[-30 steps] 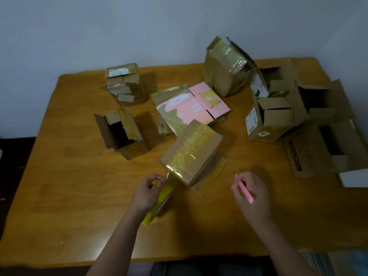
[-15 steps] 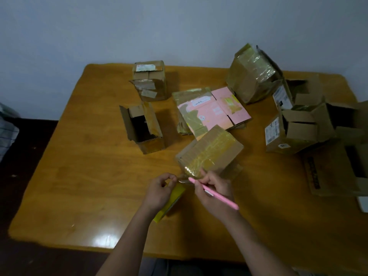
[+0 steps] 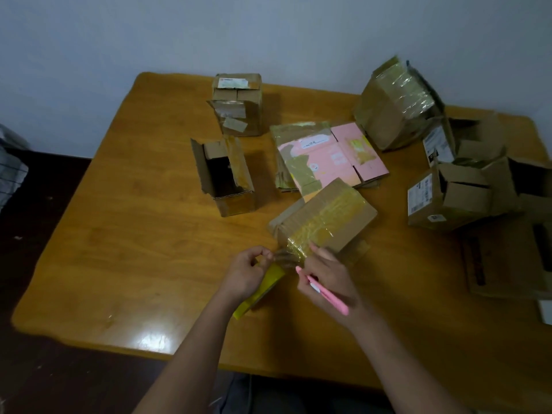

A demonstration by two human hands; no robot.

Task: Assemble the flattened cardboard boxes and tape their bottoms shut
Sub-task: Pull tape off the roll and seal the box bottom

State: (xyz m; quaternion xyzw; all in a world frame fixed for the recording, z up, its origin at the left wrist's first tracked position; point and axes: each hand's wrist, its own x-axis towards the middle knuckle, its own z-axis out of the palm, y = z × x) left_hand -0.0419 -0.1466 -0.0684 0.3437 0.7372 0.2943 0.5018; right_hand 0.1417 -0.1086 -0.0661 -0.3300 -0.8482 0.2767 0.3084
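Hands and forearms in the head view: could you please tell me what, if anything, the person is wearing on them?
Nothing shows on either. The left hand and right hand are bare, without gloves, rings or a watch visible, and both forearms are uncovered up to the picture's lower edge, with no sleeve in view.

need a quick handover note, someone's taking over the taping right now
Left hand: holds the yellow tape roll, the strip stretched to the box.
Right hand: holds a pink cutter, tip at the strip.
Taped box: right in front of the hands, bottom covered.
Done: tape laid on this box.
Left: cut the strip, then assemble the flat boxes mid-table.
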